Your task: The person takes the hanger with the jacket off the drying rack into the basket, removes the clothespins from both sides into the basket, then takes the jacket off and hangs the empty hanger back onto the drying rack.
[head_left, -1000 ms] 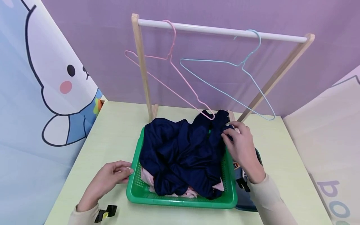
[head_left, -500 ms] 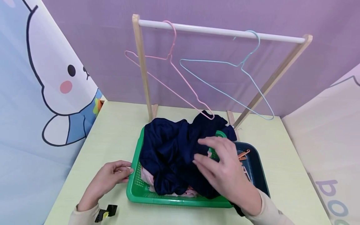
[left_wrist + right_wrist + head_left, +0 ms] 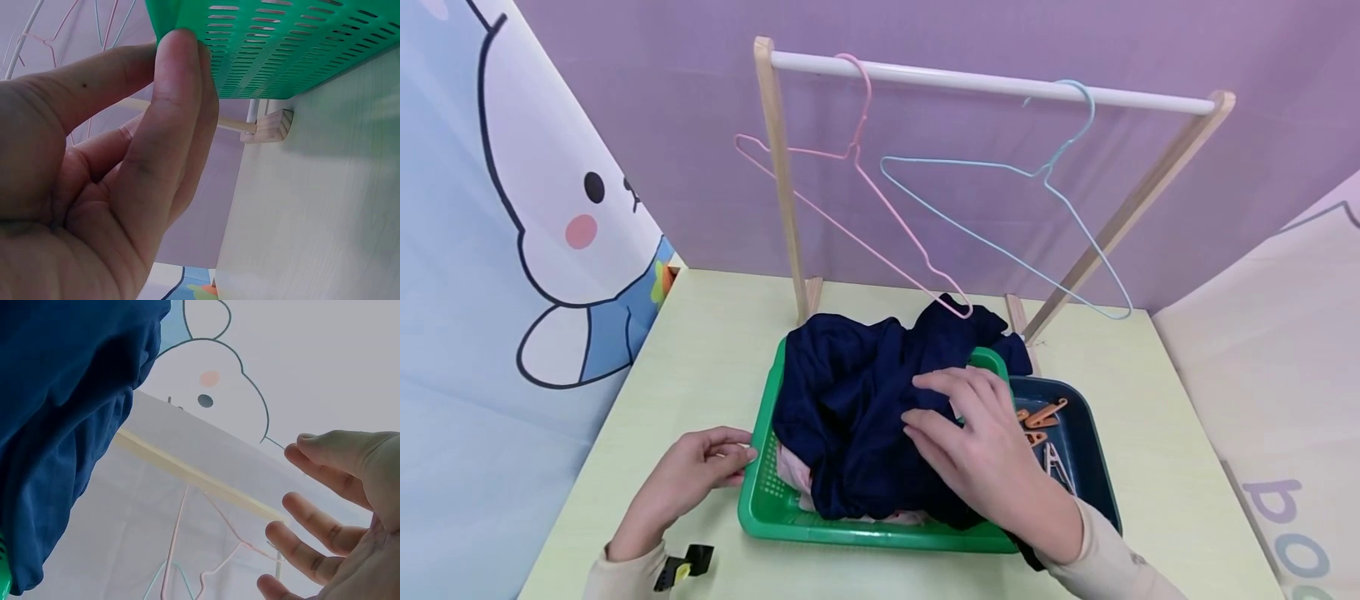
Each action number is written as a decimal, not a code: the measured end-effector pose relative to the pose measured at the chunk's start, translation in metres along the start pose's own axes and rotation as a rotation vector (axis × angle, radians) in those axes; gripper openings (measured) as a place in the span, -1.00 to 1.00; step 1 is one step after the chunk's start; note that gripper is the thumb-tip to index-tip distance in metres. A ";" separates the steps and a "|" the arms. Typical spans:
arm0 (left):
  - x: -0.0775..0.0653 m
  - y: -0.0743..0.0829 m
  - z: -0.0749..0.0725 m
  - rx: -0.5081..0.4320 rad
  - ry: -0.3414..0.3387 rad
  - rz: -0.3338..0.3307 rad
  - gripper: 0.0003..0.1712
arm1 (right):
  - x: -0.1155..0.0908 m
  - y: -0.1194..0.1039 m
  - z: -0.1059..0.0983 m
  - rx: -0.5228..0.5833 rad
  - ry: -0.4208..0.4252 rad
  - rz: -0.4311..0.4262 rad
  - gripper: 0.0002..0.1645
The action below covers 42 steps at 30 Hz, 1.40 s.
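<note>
A green plastic basket stands on the table, its sides perforated. Heaped over it lies a dark navy garment, spilling past the back rim, with pale pink cloth showing underneath at the front left. My left hand pinches the basket's left rim; the left wrist view has its fingers against the green wall. My right hand is over the right part of the garment, fingers spread and loosely bent. In the right wrist view nothing is between those fingers, and the navy cloth hangs apart from them.
Behind the basket stands a wooden rack with a white rod, bearing a pink hanger and a light blue hanger. A dark blue tray with several clothespins sits at the basket's right.
My right hand has left the garment's back right corner and come forward and left over the heap. More of the tray now shows. The left hand stays at the basket rim.
</note>
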<state>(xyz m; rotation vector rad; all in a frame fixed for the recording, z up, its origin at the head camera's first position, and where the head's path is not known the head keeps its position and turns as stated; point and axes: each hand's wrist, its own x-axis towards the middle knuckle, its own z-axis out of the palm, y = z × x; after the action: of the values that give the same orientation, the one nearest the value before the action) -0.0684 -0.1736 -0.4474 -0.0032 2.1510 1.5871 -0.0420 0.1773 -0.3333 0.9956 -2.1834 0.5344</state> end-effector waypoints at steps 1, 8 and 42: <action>0.000 0.000 0.000 0.001 -0.001 0.001 -0.55 | 0.000 0.001 0.001 -0.001 0.002 0.004 -0.68; 0.001 -0.001 0.000 0.005 0.003 -0.001 -0.56 | -0.004 0.010 0.003 -0.001 0.005 0.026 -0.68; 0.003 -0.003 -0.002 -0.014 -0.014 -0.002 -0.55 | -0.020 0.153 0.042 -0.252 -0.627 0.470 -0.94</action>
<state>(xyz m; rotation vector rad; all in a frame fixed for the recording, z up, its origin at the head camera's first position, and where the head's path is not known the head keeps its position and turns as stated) -0.0708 -0.1758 -0.4507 0.0013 2.1285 1.5965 -0.1677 0.2574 -0.3903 0.5478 -2.9843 0.1379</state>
